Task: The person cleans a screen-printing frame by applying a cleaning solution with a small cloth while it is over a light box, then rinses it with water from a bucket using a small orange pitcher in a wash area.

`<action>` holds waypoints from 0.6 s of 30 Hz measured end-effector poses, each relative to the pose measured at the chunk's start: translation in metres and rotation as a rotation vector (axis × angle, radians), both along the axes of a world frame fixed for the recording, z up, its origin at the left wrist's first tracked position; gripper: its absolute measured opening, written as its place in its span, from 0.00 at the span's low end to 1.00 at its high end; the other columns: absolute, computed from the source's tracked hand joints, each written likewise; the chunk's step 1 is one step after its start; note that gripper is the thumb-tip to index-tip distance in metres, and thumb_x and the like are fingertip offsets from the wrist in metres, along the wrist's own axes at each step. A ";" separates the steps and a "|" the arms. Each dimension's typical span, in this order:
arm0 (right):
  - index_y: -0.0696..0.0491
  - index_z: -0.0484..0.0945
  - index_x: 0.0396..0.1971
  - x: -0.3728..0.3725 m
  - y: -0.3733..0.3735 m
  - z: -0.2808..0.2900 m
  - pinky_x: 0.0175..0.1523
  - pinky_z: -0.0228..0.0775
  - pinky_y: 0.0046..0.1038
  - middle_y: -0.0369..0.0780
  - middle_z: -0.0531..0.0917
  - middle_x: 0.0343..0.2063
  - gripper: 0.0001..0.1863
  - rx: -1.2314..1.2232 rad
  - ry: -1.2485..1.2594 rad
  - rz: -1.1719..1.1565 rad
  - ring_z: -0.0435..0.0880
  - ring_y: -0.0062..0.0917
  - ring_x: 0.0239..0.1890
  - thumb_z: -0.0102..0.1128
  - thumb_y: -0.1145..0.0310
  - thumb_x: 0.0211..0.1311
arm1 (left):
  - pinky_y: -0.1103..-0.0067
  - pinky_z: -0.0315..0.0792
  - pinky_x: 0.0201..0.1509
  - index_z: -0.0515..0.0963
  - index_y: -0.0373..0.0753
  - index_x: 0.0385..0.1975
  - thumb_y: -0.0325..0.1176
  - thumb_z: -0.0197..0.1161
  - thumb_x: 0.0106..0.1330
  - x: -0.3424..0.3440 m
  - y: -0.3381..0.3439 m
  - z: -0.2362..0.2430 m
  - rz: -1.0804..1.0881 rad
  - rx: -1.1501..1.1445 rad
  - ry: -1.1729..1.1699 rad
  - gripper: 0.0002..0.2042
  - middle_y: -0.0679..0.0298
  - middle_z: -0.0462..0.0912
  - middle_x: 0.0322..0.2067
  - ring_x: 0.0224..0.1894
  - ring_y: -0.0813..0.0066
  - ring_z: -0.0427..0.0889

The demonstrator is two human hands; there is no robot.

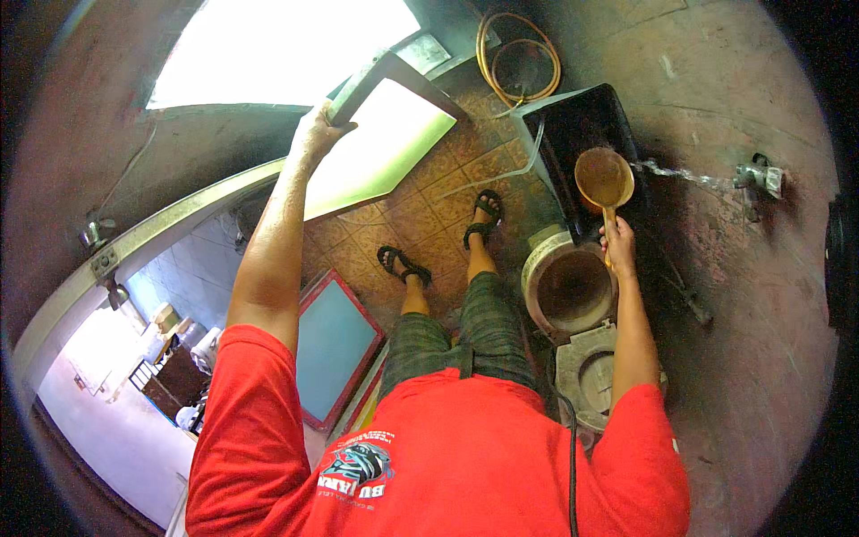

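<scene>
Head cam: right hand has its fingers wrapped round the handle of a dipper, so that one's gripping for sure. The cup sits just beyond the fist, a bit to the left, over a black tub. Water shoots in from a tap on the right and reaches the cup's right edge; can't tell if it goes in or passes behind. I'd guess the dipper is light and stiff when dry, nose-heavy once filled, and slick when wet, so low on the handle is OK but closer to the cup would tame the tipping.

Left hand is clamped on the left edge of a pale screen, which hangs tilted to the right of that hand. Looks stiff round the rim but probably delicate across the bright middle, and awkward one-handed, so hold the thick edge and keep fingers off the face.

Further out: a coiled hose on the far side, a round bucket near the right hand, and a red-edged panel near left.
</scene>
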State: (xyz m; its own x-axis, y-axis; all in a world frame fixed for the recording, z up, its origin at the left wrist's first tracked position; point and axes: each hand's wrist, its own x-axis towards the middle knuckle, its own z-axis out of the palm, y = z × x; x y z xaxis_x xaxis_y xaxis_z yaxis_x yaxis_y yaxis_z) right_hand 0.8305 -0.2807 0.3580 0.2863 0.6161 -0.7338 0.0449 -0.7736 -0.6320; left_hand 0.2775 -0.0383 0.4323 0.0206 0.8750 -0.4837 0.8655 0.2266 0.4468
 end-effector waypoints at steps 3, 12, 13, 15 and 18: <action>0.53 0.70 0.35 -0.008 -0.004 0.045 0.20 0.61 0.15 0.30 0.71 0.22 0.08 0.033 -0.016 0.014 0.67 0.10 0.17 0.46 0.65 0.68 | 0.71 0.71 0.50 0.69 0.35 0.53 0.47 0.66 0.54 -0.011 -0.002 -0.019 -0.079 0.106 0.092 0.30 0.50 0.78 0.44 0.47 0.60 0.77; 0.56 0.72 0.42 -0.079 0.060 0.175 0.18 0.58 0.14 0.31 0.72 0.22 0.11 0.212 -0.166 0.307 0.66 0.09 0.15 0.45 0.66 0.68 | 0.69 0.63 0.61 0.62 0.40 0.60 0.37 0.57 0.59 -0.068 -0.013 -0.084 -0.148 0.173 0.068 0.27 0.49 0.68 0.56 0.58 0.55 0.68; 0.56 0.72 0.41 -0.093 0.071 0.185 0.18 0.58 0.14 0.31 0.72 0.21 0.11 0.217 -0.181 0.333 0.66 0.09 0.15 0.45 0.66 0.68 | 0.69 0.63 0.61 0.62 0.41 0.60 0.36 0.56 0.60 -0.066 -0.013 -0.083 -0.149 0.150 0.038 0.27 0.50 0.68 0.57 0.59 0.55 0.68; 0.57 0.72 0.39 -0.119 0.091 0.194 0.17 0.58 0.15 0.31 0.72 0.20 0.10 0.272 -0.230 0.414 0.67 0.10 0.14 0.46 0.66 0.67 | 0.69 0.63 0.62 0.61 0.43 0.61 0.34 0.55 0.59 -0.072 -0.013 -0.094 -0.178 0.178 -0.007 0.27 0.50 0.67 0.58 0.59 0.55 0.67; 0.59 0.73 0.32 -0.154 0.119 0.180 0.29 0.70 0.39 0.49 0.80 0.22 0.12 0.479 -0.482 0.589 0.81 0.41 0.24 0.52 0.64 0.62 | 0.70 0.62 0.62 0.60 0.45 0.62 0.32 0.54 0.59 -0.072 -0.021 -0.094 -0.189 0.153 -0.097 0.27 0.51 0.66 0.59 0.60 0.57 0.67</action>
